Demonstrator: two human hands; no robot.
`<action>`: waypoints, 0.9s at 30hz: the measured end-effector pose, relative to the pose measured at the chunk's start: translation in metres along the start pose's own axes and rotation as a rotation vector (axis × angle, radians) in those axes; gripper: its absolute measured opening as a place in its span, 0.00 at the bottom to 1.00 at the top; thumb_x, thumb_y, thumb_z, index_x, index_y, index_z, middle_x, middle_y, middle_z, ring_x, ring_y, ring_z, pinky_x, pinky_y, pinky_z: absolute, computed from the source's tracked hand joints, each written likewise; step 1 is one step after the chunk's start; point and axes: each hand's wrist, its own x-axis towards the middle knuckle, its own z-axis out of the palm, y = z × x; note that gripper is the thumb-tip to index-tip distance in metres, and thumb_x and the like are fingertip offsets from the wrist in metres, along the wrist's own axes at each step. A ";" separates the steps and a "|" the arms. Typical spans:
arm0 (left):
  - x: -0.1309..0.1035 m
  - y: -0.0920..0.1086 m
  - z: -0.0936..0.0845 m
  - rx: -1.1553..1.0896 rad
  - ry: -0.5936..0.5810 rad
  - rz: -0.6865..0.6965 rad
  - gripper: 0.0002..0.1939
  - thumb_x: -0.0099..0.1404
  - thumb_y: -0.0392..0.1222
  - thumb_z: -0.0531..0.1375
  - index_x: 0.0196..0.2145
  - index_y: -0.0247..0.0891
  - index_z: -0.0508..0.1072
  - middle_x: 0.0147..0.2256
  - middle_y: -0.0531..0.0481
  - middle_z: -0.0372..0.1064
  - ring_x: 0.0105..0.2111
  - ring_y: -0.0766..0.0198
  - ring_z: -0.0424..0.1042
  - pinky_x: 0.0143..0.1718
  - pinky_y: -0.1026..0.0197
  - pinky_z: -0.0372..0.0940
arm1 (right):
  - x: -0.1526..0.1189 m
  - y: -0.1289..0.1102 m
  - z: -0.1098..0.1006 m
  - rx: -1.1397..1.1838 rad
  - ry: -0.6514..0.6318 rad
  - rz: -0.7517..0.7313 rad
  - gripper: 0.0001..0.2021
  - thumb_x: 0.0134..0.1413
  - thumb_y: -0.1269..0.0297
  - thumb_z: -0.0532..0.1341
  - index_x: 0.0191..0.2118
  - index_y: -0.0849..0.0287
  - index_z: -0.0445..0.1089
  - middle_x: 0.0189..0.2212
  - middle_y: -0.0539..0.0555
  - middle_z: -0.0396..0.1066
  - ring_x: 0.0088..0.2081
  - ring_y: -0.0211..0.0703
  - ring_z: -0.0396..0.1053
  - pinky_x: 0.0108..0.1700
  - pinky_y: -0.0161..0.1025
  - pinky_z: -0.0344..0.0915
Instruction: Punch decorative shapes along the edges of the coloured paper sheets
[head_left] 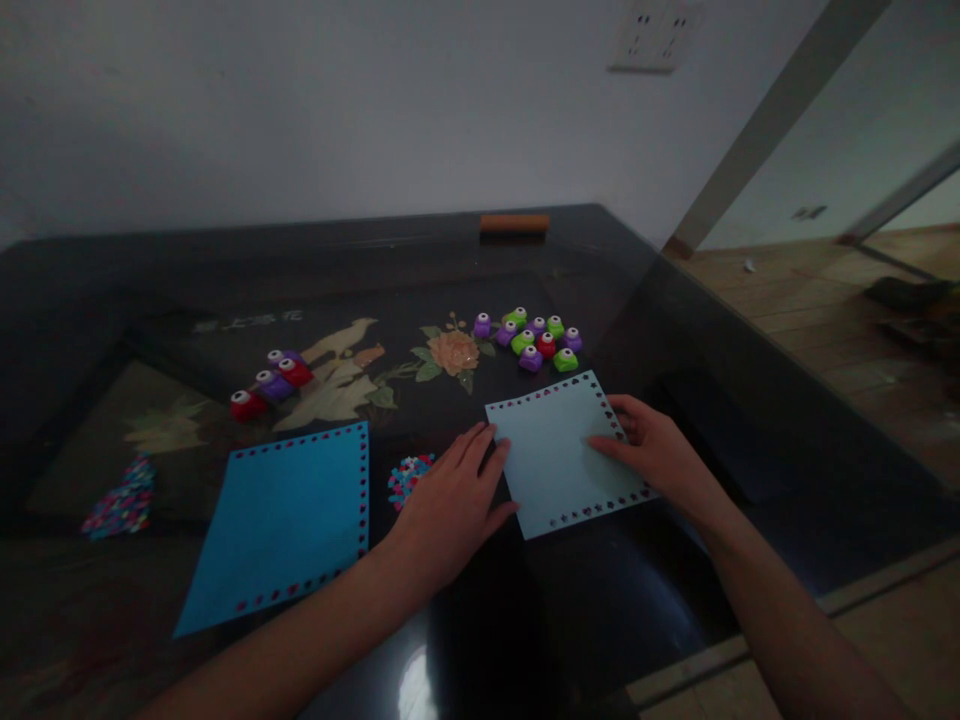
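Note:
A pale blue sheet of paper (559,455) lies in front of me, with small punched shapes along its top, right and bottom edges. My right hand (649,440) pinches its right edge, thumb on top and fingers curled at the side. Stretched out flat, the fingers of my left hand (457,490) rest at the sheet's left edge. Partly hidden behind that hand is a pile of coloured paper bits (409,478). Further left lies a bright blue sheet (289,525), also punched along three edges. Beyond the pale sheet sit several small craft punches (529,338) in purple, green and red.
More red and purple punches (274,382) sit at the left, above a second pile of paper bits (120,498). An orange-brown cylinder (514,224) lies at the back of the glossy black table (360,262). A dark flat object (712,430) is right of my right hand.

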 end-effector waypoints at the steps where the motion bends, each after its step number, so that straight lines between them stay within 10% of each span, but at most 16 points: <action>1: 0.000 0.000 -0.001 -0.002 -0.006 -0.003 0.30 0.60 0.46 0.61 0.56 0.31 0.60 0.58 0.31 0.57 0.59 0.46 0.56 0.56 0.46 0.59 | 0.000 0.001 0.000 -0.005 0.003 -0.007 0.21 0.42 0.64 0.66 0.45 0.57 0.64 0.35 0.55 0.74 0.33 0.49 0.74 0.31 0.43 0.70; 27: 0.002 0.000 -0.007 0.019 -0.070 -0.004 0.30 0.61 0.48 0.60 0.57 0.29 0.60 0.59 0.32 0.56 0.59 0.46 0.56 0.57 0.46 0.58 | 0.008 0.018 -0.004 -0.529 0.258 -0.326 0.12 0.44 0.66 0.63 0.38 0.58 0.75 0.35 0.56 0.65 0.33 0.44 0.65 0.32 0.41 0.64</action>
